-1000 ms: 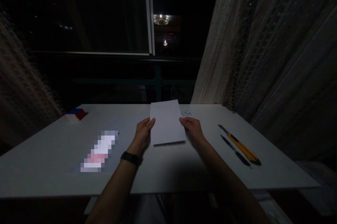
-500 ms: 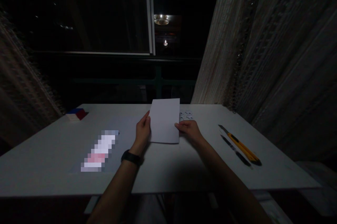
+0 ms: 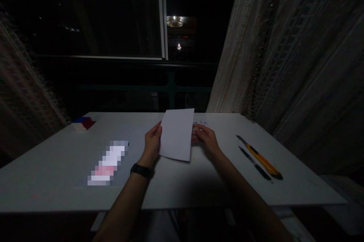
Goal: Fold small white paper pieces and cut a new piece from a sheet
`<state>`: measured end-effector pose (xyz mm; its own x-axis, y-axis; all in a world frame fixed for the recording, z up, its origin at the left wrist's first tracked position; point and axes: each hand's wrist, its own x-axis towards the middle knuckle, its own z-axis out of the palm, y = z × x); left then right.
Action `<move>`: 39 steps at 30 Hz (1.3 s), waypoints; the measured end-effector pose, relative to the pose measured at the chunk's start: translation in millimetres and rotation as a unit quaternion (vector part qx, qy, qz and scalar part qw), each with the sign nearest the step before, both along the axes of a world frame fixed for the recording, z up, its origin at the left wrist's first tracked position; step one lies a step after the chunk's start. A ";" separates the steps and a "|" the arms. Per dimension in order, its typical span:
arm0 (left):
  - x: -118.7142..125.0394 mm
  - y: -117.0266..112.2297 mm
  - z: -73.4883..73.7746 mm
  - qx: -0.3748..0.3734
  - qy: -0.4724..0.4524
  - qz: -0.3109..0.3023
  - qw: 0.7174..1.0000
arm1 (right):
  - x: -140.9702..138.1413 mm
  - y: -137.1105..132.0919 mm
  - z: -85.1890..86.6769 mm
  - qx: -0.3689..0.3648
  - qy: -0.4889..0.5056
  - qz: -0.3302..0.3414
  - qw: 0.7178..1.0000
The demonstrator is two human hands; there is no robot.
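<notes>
A white sheet of paper, perhaps folded, is held up tilted over the middle of the table. My left hand grips its left edge, thumb on the front and the other fingers mostly behind. At the right edge, my right hand has its thumb off the front face. Its fingers reach partly behind the sheet, apart from the thumb, with the tips hidden. Behind the paper, a small piece with dark printed marks is partly covered by the sheet and my right hand.
On the white table, a yellow utility knife and a black pen lie at right. At left are a pixelated bright rectangle and a blue, red and white block. Curtains and a dark window stand beyond.
The right hand's thumb has come off the paper's right edge and its fingers have moved partly behind. The sheet has dipped slightly and turned, its lower right corner lower. My left hand keeps its grip.
</notes>
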<state>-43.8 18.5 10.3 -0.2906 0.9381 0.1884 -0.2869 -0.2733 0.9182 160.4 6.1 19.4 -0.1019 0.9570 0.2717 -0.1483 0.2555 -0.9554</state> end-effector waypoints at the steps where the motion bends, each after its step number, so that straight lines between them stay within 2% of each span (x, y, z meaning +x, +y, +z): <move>1: -0.2 -0.4 -0.1 -0.011 -0.010 -0.017 1.000 | 0.2 -1.2 1.2 0.033 -0.014 -0.022 0.999; 3: -0.8 -0.9 -0.9 -0.035 -0.017 -0.060 0.997 | 1.4 -4.3 3.9 0.130 -0.097 -0.080 0.984; 4: -1.2 -1.0 -1.3 -0.049 -0.017 -0.084 0.995 | 2.5 -6.2 5.7 0.188 -0.157 -0.115 0.963; 5: -1.6 -1.2 -1.5 -0.064 -0.015 -0.107 0.992 | 3.9 -8.2 8.1 0.247 -0.221 -0.147 0.932; 7: -2.1 -2.0 -1.4 -0.096 -0.007 -0.154 0.983 | 7.7 -13.2 14.9 0.347 -0.338 -0.196 0.853; 9: -2.3 -3.7 -0.2 -0.127 0.006 -0.202 0.971 | 12.5 -19.6 25.4 0.408 -0.418 -0.213 0.783; 12: -1.5 -7.8 2.4 -0.163 0.033 -0.278 0.946 | 19.3 -31.0 47.0 0.465 -0.490 -0.175 0.717; 16: 1.9 -13.8 5.4 -0.162 0.055 -0.360 0.917 | 22.3 -43.2 75.4 0.497 -0.548 -0.044 0.671; 19: 6.5 -18.1 7.3 -0.163 0.059 -0.394 0.903 | 18.5 -46.2 88.4 0.488 -0.568 0.034 0.662; 21: 10.1 -20.7 7.8 -0.166 0.058 -0.415 0.892 | 14.8 -46.3 94.1 0.484 -0.563 0.062 0.667; 24: 12.1 -22.3 7.8 -0.169 0.061 -0.437 0.881 | 12.1 -46.5 105.0 0.454 -0.563 0.069 0.687; 26: 7.6 -21.8 11.7 -0.165 0.067 -0.424 0.888 | 14.0 -46.9 115.8 0.412 -0.583 0.058 0.698; 29: -7.1 -23.4 32.9 -0.119 0.091 -0.356 0.922 | 20.1 -46.7 132.3 0.341 -0.615 0.070 0.708; 30: -11.9 -25.7 44.6 -0.089 0.112 -0.334 0.932 | 21.9 -46.0 136.2 0.322 -0.619 0.082 0.711; 32: -17.2 -33.4 72.1 -0.031 0.193 -0.307 0.932 | 23.5 -43.6 140.1 0.288 -0.621 0.105 0.721; 34: -13.6 -43.3 99.1 0.022 0.317 -0.293 0.902 | 22.3 -40.2 139.1 0.264 -0.613 0.118 0.735; 36: -2.0 -51.4 118.5 0.057 0.446 -0.292 0.844 | 19.4 -36.5 135.1 0.248 -0.598 0.128 0.752; 38: 12.2 -54.4 126.6 0.077 0.538 -0.294 0.787 | 16.3 -33.0 130.4 0.238 -0.577 0.144 0.768; 39: 18.5 -53.6 126.7 0.082 0.568 -0.282 0.769 | 15.2 -31.4 128.2 0.233 -0.568 0.155 0.774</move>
<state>-25.3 -35.1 137.0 0.5938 0.7906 0.1496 0.5594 -0.5393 0.6295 175.6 -25.2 147.6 -0.7335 0.6637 0.1465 0.5969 0.7321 -0.3281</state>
